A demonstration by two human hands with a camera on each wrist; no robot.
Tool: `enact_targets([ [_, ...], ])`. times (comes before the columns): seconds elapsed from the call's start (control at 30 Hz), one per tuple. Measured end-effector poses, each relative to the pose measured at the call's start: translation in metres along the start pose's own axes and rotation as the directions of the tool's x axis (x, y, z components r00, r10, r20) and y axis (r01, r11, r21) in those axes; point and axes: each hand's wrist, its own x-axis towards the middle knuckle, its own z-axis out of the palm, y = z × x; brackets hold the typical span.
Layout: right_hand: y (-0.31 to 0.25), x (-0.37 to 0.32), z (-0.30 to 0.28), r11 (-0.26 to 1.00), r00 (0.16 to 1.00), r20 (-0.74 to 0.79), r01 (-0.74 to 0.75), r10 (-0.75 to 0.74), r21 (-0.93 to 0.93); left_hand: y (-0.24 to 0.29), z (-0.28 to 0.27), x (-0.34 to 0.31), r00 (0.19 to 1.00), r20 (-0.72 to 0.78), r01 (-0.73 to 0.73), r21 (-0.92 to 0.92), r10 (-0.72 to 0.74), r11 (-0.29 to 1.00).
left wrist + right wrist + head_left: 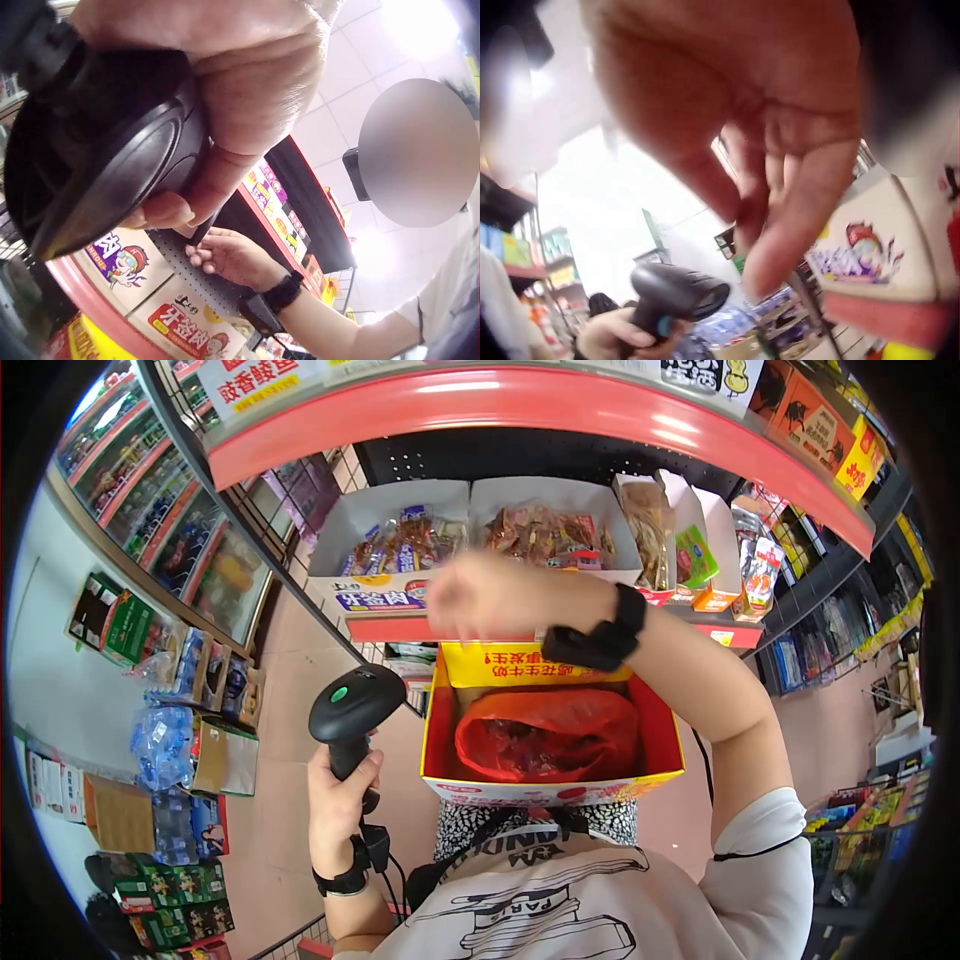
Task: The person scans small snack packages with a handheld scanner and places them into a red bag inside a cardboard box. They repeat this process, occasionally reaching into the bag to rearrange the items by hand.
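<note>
Your left hand (338, 805) is clenched round the grip of the black scanner (352, 705). The scanner's head is up, and it sits left of the red-and-yellow carton (550, 792), clear of its edge, with open aisle floor (290, 690) beyond. Your right hand (490, 595) is motion-blurred, fingers loosely bent and empty. It hovers above the carton's back flap, just in front of the white shelf trays (385, 510). A red bag (545, 735) sits inside the carton, below the rim. The red upper shelf edge (560, 405) overhangs it all.
</note>
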Motion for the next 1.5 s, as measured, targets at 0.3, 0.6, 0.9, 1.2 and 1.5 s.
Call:
enact_targets([
  [0.3, 0.134, -0.066, 0.147, 0.836, 0.84, 0.419, -0.071, 0.344, -0.545, 0.0, 0.01, 0.003, 0.999, 0.011, 0.042, 0.031, -0.042, 0.999],
  [0.6, 0.141, -0.074, 0.153, 0.654, 0.798, -0.026, -0.474, 0.602, 0.589, 0.005, 0.017, -0.001, 0.999, 0.027, 0.041, 0.05, -0.043, 0.998],
  [0.9, 0.117, -0.076, 0.137, 0.796, 0.809, -0.138, -0.506, 0.572, 0.334, 0.002, 0.024, -0.001, 0.999, 0.04, 0.016, 0.067, -0.019, 0.998],
  [1.2, 0.082, -0.093, 0.056, 0.951, 0.956, -0.038, -0.294, 0.292, -0.093, 0.004, 0.022, 0.0, 1.0, 0.023, 0.014, 0.071, -0.015, 0.997],
  [1.5, 0.061, -0.109, 0.015, 0.845, 0.876, -0.399, -0.018, 0.272, 0.535, 0.003, 0.026, 0.005, 0.998, 0.061, 0.017, 0.041, -0.019, 0.999],
])
